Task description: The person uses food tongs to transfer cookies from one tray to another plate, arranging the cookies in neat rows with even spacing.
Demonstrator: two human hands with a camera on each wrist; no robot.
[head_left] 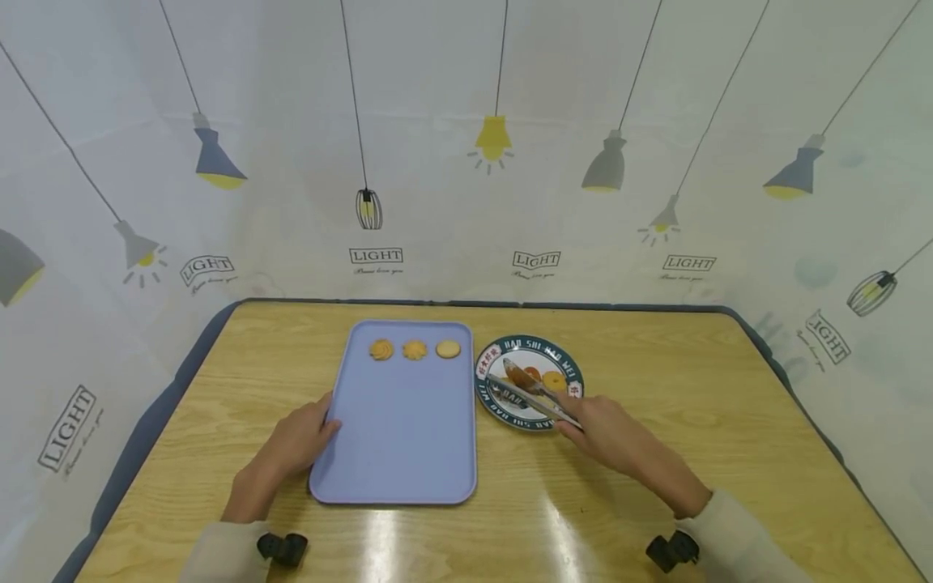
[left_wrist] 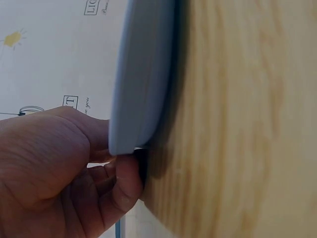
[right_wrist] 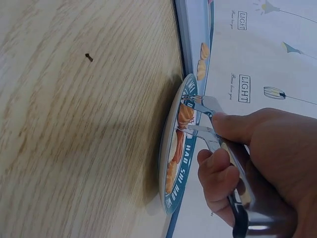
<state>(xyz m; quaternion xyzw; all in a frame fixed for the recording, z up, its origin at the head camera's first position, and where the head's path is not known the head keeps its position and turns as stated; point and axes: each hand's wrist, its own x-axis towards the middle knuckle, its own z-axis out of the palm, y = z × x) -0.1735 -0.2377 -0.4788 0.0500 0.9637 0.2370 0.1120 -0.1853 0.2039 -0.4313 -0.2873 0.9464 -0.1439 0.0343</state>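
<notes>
My left hand (head_left: 297, 435) grips the left rim of a lavender tray (head_left: 397, 437). In the left wrist view its thumb lies at the rim and the fingers curl below. Three cookies, a swirled one (head_left: 381, 350), a flower-shaped one (head_left: 415, 350) and a smooth round one (head_left: 448, 349), lie in a row along the tray's far end. Metal tongs (head_left: 521, 377) are held in my right hand (head_left: 601, 429) over a plate with a dark green lettered rim (head_left: 528, 344). Their parted tips flank a cookie (right_wrist: 185, 114) on that plate; contact is unclear. Another cookie (head_left: 554, 381) lies beside it.
The plate stands close to the tray's right side. Both are on a wood-grain table (head_left: 670, 364) with a dark edge. A pale curtain (head_left: 437, 97) printed with lamps hangs behind the table and at both sides.
</notes>
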